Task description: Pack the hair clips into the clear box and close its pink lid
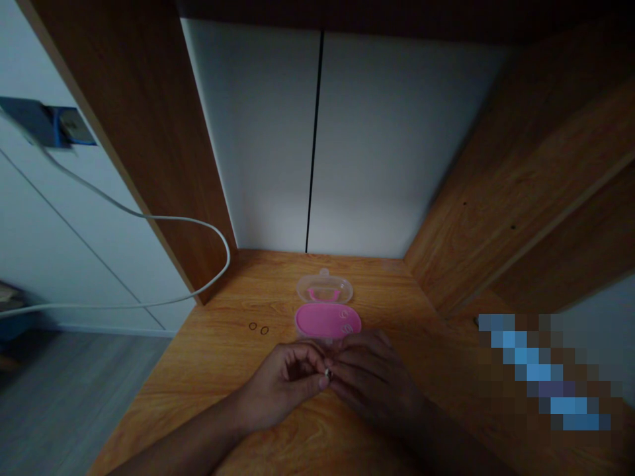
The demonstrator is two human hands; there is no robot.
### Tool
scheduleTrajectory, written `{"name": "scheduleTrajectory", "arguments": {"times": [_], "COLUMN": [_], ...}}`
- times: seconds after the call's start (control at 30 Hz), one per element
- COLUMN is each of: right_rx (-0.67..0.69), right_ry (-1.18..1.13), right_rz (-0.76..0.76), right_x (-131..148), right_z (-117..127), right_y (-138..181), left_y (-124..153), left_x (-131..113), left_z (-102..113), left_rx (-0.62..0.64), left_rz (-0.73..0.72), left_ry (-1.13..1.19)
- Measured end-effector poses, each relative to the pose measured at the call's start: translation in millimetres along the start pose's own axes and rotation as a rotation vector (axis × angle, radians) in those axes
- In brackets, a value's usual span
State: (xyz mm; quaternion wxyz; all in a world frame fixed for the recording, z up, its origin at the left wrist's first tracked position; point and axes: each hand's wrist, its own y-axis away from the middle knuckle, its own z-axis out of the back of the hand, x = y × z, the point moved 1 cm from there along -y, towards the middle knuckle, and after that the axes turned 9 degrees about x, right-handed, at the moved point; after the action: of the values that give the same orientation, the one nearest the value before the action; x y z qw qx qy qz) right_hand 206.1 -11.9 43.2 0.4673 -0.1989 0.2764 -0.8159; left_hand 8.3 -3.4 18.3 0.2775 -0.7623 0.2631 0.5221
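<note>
My left hand (278,390) pinches a small shiny object (328,374) between thumb and fingertips; it is too small to name. Against it press the bent fingers of my right hand (380,377), whose thumb is hidden, so both hands meet at this object. Just beyond them lies a pink oval case (320,320), its near edge partly covered by my fingers. A few pale rings or loops (346,328) rest at its right end. The clear lid (302,288) with a pink handle is folded back behind it. To the left, two thin dark rings (264,330) lie flat on the wood.
The wooden tabletop (213,370) sits between wooden side panels, with a white back panel (377,145) behind. A white cable (183,219) loops over the left edge from a wall socket (77,125). A pixelated blue patch covers something at right.
</note>
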Motion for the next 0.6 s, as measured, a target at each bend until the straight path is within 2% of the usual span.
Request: {"name": "scheduleTrajectory", "arguments": {"times": [0.3, 0.6], "right_rx": [0.012, -0.005], "right_ry": [-0.043, -0.06], "right_rz": [-0.016, -0.026], "right_x": [2.9, 1.8], "right_z": [5.5, 6.0], "right_y": [-5.6, -3.0], "left_y": [1.6, 1.9], "left_x": [-2.7, 1.7], "left_z": [-2.6, 1.0], "left_rx": [0.042, 0.001], "left_rz": [0.036, 0.055], "left_ry": [-0.047, -0.047]}}
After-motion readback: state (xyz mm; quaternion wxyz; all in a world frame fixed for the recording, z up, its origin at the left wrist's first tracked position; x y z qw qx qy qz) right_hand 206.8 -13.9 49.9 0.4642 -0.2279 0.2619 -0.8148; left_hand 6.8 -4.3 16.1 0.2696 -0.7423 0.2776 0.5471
